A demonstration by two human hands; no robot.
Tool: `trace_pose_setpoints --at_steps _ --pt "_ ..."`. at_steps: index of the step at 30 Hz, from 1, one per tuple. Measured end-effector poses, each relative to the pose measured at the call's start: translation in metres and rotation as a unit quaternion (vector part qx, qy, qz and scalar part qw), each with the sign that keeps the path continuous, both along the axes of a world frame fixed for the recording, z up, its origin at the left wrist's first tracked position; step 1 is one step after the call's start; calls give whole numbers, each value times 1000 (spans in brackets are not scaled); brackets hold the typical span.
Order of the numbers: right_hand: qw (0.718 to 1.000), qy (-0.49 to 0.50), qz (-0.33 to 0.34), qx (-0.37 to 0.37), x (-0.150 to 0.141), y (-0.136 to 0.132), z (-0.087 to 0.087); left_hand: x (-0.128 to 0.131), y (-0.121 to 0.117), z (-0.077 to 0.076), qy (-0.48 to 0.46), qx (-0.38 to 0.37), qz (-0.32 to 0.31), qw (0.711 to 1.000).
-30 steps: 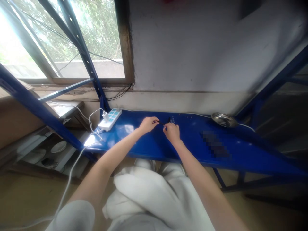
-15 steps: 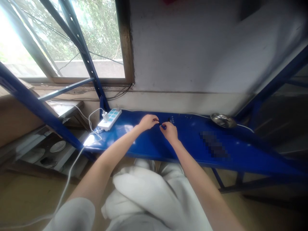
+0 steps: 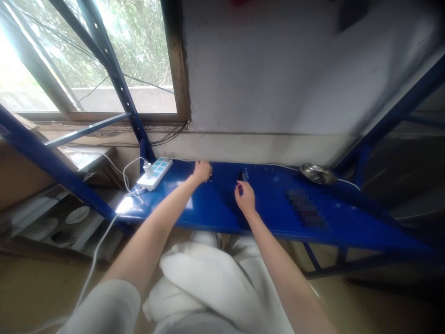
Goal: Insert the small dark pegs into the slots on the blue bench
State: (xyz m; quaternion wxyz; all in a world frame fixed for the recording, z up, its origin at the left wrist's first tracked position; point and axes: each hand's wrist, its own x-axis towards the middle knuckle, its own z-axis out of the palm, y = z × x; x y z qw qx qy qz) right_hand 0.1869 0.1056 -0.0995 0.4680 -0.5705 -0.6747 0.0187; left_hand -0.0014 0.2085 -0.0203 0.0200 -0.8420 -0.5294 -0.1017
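My left hand [image 3: 202, 171] reaches to the back of the blue metal shelf [image 3: 208, 208], near the wall. Its fingers are curled, with a tiny dark thing showing at their tips. My right hand [image 3: 245, 197] hovers over the middle of the shelf, fingers folded in; whether they hold anything is hidden. A small dark part [image 3: 241, 175] stands on the shelf just beyond my right hand. The two hands are about a hand's width apart.
A white power strip [image 3: 155, 172] with a plugged white cable lies at the shelf's left end. A shallow metal dish [image 3: 317, 173] sits at the back right. Blue rack posts [image 3: 114, 79] cross the window. My white-clad knees [image 3: 208, 278] are under the shelf's front edge.
The hands were together, pinching a small dark piece between them. They have parted: the left moved back and left toward the wall, while the right drew slightly toward me.
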Motion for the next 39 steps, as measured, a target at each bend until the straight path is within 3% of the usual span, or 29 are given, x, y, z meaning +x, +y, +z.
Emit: trace_pose_setpoints --at_steps 7,18,39 --pt "998 45 3 50 2 4 -13 -2 8 -9 15 -25 7 1000" --pt "998 46 -3 40 3 4 -17 -3 14 -19 19 -23 14 999" --pt "999 38 -11 33 4 3 -20 2 4 -6 47 -58 33 997"
